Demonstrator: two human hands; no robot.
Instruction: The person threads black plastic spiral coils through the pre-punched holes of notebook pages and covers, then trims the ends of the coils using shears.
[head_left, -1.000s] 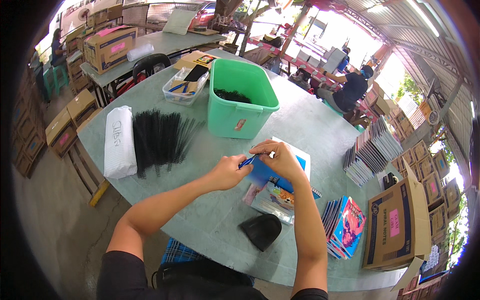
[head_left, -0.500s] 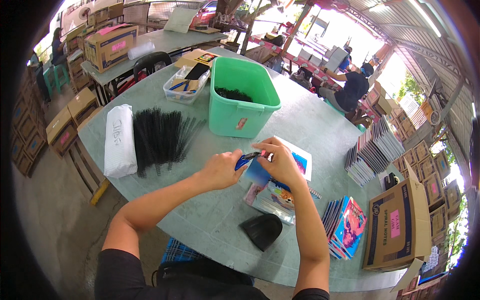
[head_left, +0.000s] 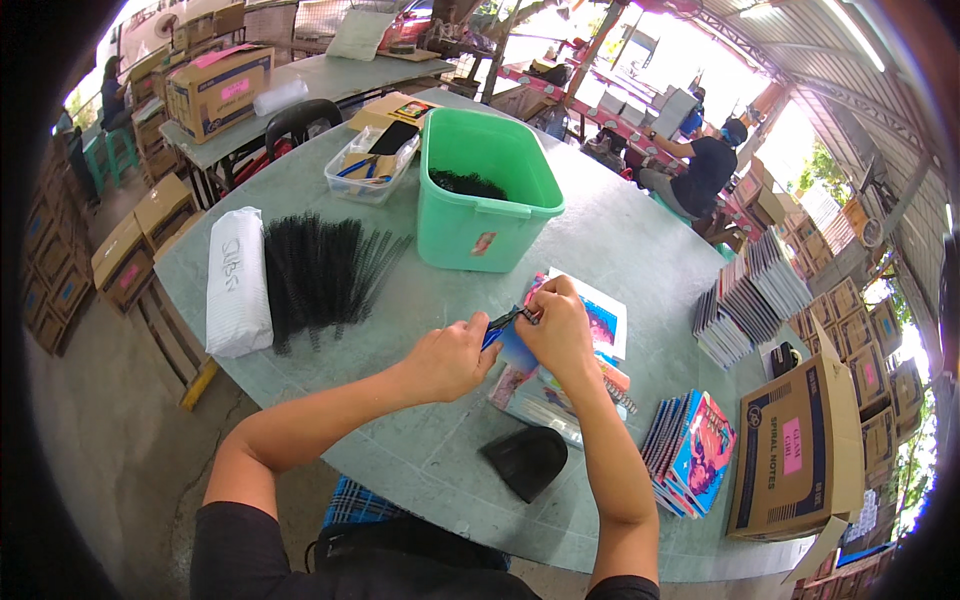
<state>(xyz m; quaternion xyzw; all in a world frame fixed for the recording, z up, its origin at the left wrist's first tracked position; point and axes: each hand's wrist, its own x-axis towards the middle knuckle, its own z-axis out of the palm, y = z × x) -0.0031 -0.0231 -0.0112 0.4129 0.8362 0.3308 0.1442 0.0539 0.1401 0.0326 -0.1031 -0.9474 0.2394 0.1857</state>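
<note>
My left hand is closed around blue-handled pliers, their dark jaws pointing toward my right hand. Fingers of my right hand pinch the end of a dark spiral coil beside the jaws. A blue-covered notebook hangs below my hands, partly hidden by my right hand and forearm. Under it on the table lie more notebooks with printed covers. A white-edged sheet with a colourful picture lies just beyond my right hand. A black rounded object rests nearer to me.
A green tub holding black coils stands ahead. To the left are loose black coils, a white wrapped bundle and a clear tool box. Notebook stacks and a cardboard carton sit right. A person sits farther back.
My right hand has shifted slightly right and turned, its fingers now closer together at the coil. The pliers' jaws have moved right with it.
</note>
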